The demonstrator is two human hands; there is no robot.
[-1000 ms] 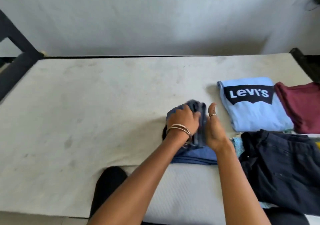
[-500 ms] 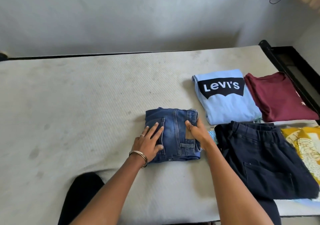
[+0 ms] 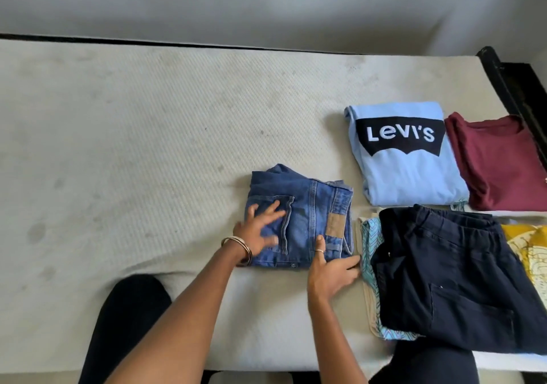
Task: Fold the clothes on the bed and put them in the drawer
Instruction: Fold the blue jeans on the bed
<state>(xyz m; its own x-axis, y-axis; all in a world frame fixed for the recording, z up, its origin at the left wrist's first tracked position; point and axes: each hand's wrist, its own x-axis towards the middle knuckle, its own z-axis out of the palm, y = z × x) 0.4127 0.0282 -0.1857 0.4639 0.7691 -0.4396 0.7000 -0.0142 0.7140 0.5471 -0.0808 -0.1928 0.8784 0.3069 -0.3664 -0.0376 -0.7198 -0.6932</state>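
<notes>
Blue denim, folded into a compact rectangle, is what the work concerns at this moment: the folded blue denim jeans (image 3: pixel 300 216) lie on the off-white textured mattress of the bed (image 3: pixel 148 147), near its front edge and about the middle of its length. The left hand (image 3: pixel 260 230) is laid on the left half of the bundle with the fingers spread and nearly straight, though this hand is blurred. The right hand (image 3: pixel 331 268) is placed at the front right corner of the bundle; its fingers are extended, nothing is gripped, and the thumb rests on the denim.

The step in hand is judged to be the final flattening of the jeans, so the folding of this piece appears almost done. Toward the right end of the bed are seen a folded light blue T-shirt with a black logo (image 3: pixel 405 159), a folded maroon shirt (image 3: pixel 497 159) and dark navy trousers (image 3: pixel 461 280) lying over other fabrics. For the next move, the bundle would have to be taken from both sides so that the folds are kept, or another garment started. No drawer is in view.

Compared with half a second ago, the right hand is found nearer the front edge of the bundle, no longer on its waistband side, and the bundle looks slightly looser at its far left corner.
</notes>
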